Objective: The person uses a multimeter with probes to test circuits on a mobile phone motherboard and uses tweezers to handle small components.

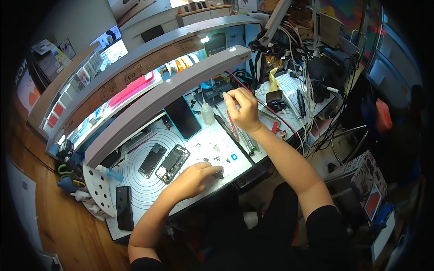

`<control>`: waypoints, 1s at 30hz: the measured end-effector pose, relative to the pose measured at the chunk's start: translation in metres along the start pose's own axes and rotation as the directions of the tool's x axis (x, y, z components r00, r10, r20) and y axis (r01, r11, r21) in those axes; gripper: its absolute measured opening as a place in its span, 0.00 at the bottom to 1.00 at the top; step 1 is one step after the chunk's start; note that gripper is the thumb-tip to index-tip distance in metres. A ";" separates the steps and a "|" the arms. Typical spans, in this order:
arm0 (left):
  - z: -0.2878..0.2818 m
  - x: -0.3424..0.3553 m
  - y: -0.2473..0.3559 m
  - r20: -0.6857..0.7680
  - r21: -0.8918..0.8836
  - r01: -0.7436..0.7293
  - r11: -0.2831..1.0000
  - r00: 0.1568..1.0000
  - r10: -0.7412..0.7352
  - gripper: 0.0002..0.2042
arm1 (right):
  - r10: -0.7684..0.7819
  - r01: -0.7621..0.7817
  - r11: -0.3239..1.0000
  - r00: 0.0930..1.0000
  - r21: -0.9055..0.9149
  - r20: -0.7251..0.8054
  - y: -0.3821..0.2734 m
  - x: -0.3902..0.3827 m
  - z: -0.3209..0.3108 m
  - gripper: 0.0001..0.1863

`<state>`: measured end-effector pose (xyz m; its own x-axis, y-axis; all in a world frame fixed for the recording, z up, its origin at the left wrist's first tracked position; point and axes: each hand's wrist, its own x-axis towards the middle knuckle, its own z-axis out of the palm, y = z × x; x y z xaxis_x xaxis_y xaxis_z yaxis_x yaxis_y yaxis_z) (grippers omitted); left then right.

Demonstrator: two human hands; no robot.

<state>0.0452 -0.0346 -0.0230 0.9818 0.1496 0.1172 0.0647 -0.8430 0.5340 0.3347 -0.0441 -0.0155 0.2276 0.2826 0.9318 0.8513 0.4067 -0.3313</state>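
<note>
My left hand (197,179) is low over the white mat near the bench's front edge. Its fingers reach right and press together on a small dark part (219,174), whose kind I cannot make out. My right hand (244,109) is raised above the bench, thumb and fingers pinched; whatever may be between them is too small to name. Several tiny parts (217,148) lie beyond my left fingertips. Left of that hand, an opened phone (173,163) shows its insides, beside a dark phone screen assembly (152,160). Below my right hand lie several slim hand tools (243,139).
A blue-edged phone (183,118) and a clear bottle (207,114) stand farther back. A curved lamp bar (172,97) arches over the bench. Another dark phone (124,207) lies at the left corner. Cables (307,90) hang at the right above a second round-patterned mat.
</note>
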 end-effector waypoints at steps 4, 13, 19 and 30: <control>0.000 -0.004 -0.002 -0.136 0.083 -0.067 0.994 0.988 0.077 0.18 | -0.131 0.139 0.966 0.990 -0.217 0.048 0.054 0.037 0.013 0.04; -0.004 -0.009 -0.018 -0.547 0.375 -0.039 0.926 0.797 0.255 0.21 | -0.105 0.345 0.793 0.889 -0.501 0.446 0.096 0.103 0.047 0.16; 0.004 0.003 -0.015 -0.566 0.373 -0.072 0.925 0.773 0.288 0.23 | -0.209 0.377 0.848 0.884 -0.372 0.419 0.142 0.112 0.041 0.13; 0.006 0.004 -0.012 -0.579 0.370 -0.094 0.924 0.755 0.309 0.21 | -0.075 0.142 0.935 0.975 -0.325 0.209 0.156 0.095 0.067 0.12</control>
<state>0.0491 -0.0269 -0.0342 0.6573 0.1520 0.7381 0.0336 -0.9844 0.1729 0.4580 0.1042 0.0116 0.0588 0.4267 0.9025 0.9819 0.1382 -0.1293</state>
